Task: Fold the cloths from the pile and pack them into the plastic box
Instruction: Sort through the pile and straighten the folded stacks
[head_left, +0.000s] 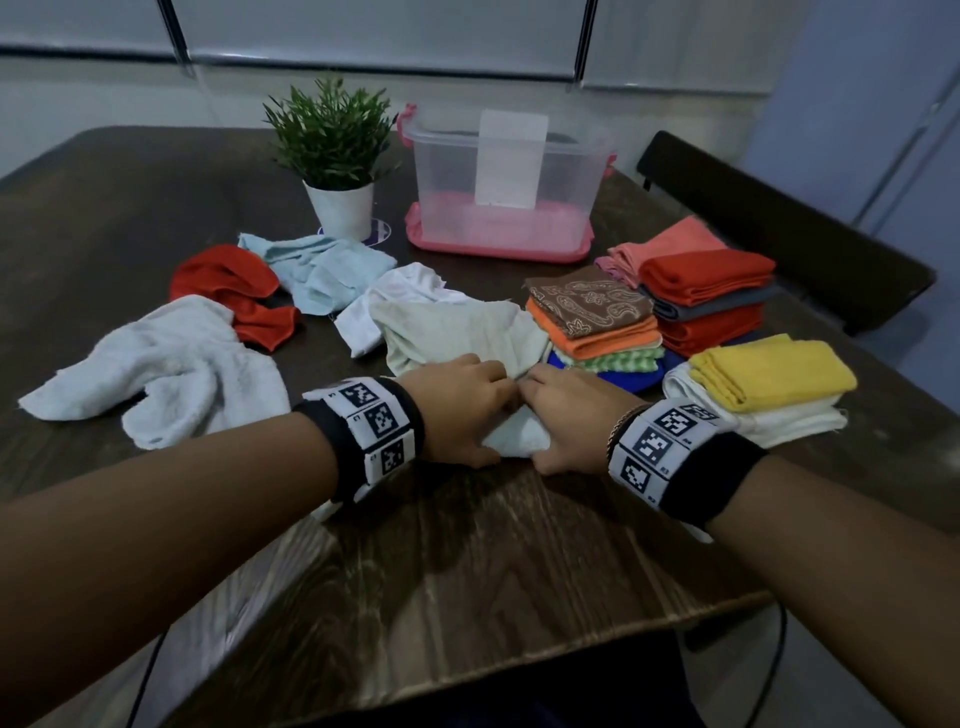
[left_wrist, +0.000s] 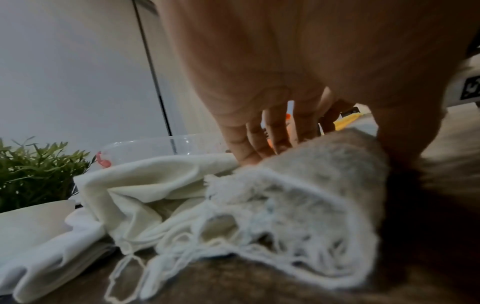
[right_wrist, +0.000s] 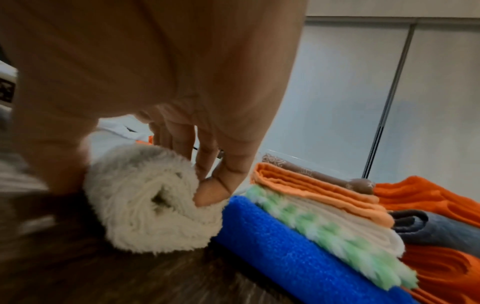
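While both hands curl round the rolled fluffy white terry cloth (head_left: 517, 436) on the dark wooden table (head_left: 467, 561), the left hand (head_left: 457, 402) grips one end and the right hand (head_left: 569, 410) the other. Beyond them stands the clear plastic box with pink base (head_left: 501, 182); just right lies the folded blue cloth (right_wrist: 285, 242).

Fluffy white terry cloth (right_wrist: 145, 207), frayed edge; matt dark wood-grain table (head_left: 467, 561); clear plastic box (head_left: 498, 171)

Head view high, facing forward-down over table (head_left: 467, 561), wrist views close, low, sharing rolled towel (left_wrist: 324, 185).
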